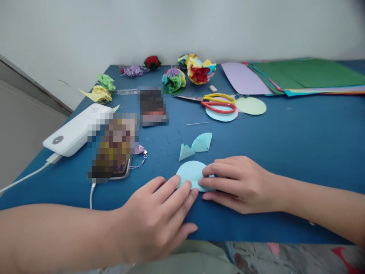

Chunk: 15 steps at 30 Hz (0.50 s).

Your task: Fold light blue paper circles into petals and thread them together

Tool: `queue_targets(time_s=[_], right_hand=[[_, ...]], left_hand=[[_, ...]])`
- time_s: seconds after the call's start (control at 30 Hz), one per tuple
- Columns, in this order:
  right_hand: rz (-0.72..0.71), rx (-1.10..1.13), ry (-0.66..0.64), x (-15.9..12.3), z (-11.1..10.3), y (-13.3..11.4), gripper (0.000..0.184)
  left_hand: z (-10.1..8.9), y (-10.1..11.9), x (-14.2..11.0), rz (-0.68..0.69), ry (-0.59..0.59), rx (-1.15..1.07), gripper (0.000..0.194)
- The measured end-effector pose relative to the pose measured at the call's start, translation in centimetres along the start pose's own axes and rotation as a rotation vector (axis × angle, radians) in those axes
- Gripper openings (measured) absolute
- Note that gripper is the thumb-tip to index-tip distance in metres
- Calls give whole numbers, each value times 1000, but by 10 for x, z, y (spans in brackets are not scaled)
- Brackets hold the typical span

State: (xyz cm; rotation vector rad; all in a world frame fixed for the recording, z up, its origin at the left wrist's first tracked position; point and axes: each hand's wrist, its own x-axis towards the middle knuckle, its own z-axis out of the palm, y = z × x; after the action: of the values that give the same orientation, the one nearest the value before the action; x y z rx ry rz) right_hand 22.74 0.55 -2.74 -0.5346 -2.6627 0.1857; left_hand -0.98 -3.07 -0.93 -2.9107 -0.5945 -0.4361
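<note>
A light blue paper circle (pixel 191 170) lies on the blue table near its front edge, under both hands. My left hand (pixel 167 207) has its fingers stretched out, their tips resting on the left and front part of the circle; its thumb is apart, over the table. My right hand (pixel 239 184) lies over the circle's right side, fingers slightly bent with tips on the paper. The right thumb rests apart from them beside the front edge. Just beyond the circle sits a folded light blue paper piece (pixel 202 142), pinched narrow in its middle.
Scissors (pixel 219 102) with red and yellow handles lie by a pale green paper circle (pixel 251 105). Behind are ruffled paper flowers (pixel 199 72) and coloured sheets (pixel 310 74). At left lie a white power bank (pixel 76 129), a cable (pixel 25 177) and a blurred phone-like object (pixel 121 173).
</note>
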Motion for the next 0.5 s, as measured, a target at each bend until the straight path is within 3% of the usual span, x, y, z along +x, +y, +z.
queue_targets(time_s=[0.5], right_hand=[[-2, 64, -12, -1, -1, 0, 9]], left_hand=[[0, 1, 0, 7, 12, -19, 34]])
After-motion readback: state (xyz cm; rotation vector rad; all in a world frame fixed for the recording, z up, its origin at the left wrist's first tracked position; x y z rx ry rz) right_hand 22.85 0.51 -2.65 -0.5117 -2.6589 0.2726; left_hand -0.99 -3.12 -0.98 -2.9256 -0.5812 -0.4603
